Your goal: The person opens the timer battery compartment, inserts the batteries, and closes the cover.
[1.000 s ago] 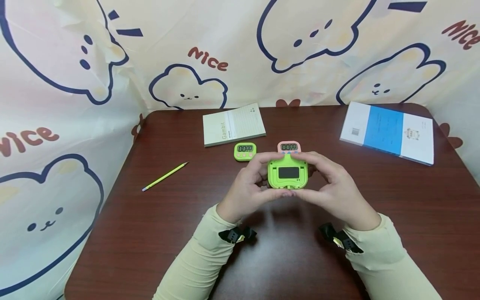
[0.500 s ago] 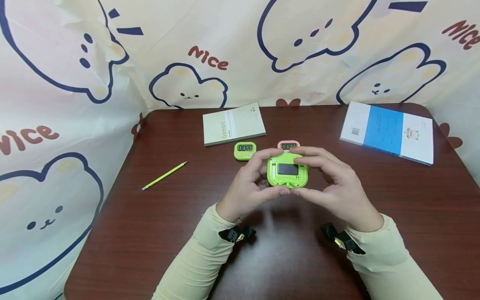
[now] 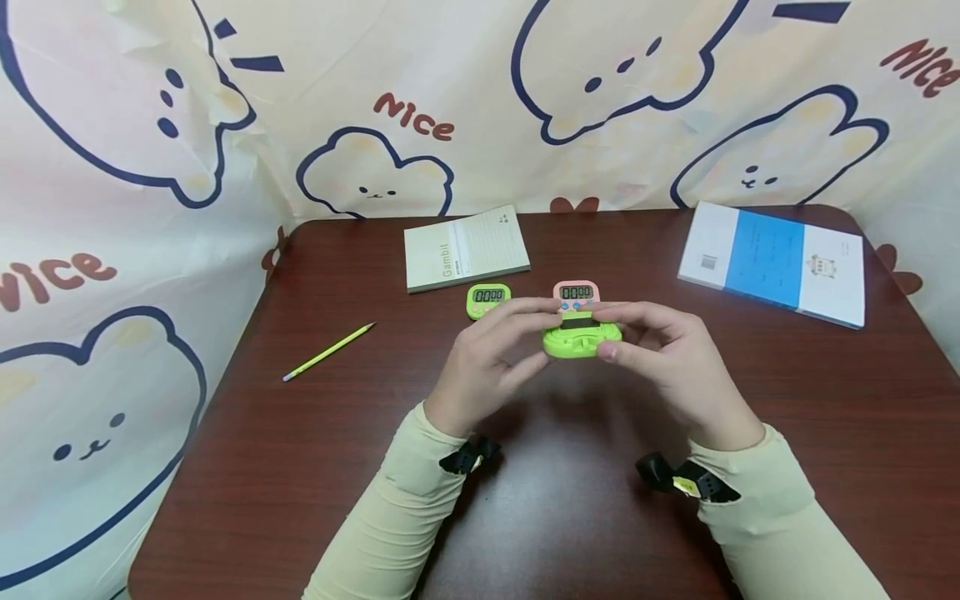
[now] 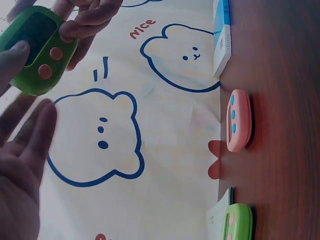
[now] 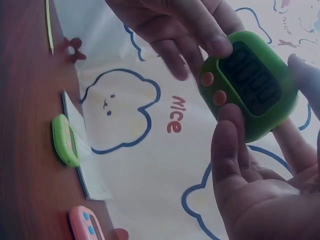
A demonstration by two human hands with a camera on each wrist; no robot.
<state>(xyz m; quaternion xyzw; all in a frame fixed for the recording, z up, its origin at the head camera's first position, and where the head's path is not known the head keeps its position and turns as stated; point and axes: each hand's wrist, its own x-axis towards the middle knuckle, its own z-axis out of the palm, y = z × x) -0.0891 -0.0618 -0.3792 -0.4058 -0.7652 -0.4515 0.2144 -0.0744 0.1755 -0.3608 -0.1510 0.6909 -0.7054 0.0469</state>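
A green digital timer is held up over the table between both hands, tilted so its edge faces the head camera. Its screen and pink buttons show in the right wrist view, where the timer displays digits. My left hand pinches its left side, thumb at the front corner. My right hand grips the right side with thumb and fingers. Just behind, a pink timer with blue buttons stands on the table, partly covered by the fingers. A second green timer sits left of it, near the left fingers.
A pale green notebook lies at the back of the brown table. To the left rests a yellow-green pencil. A blue and white book occupies the back right. A patterned cloth hangs behind.
The held timer has tipped from showing its back to showing its edge. My left fingers have shifted along its side, and the right thumb has moved up to its front edge.
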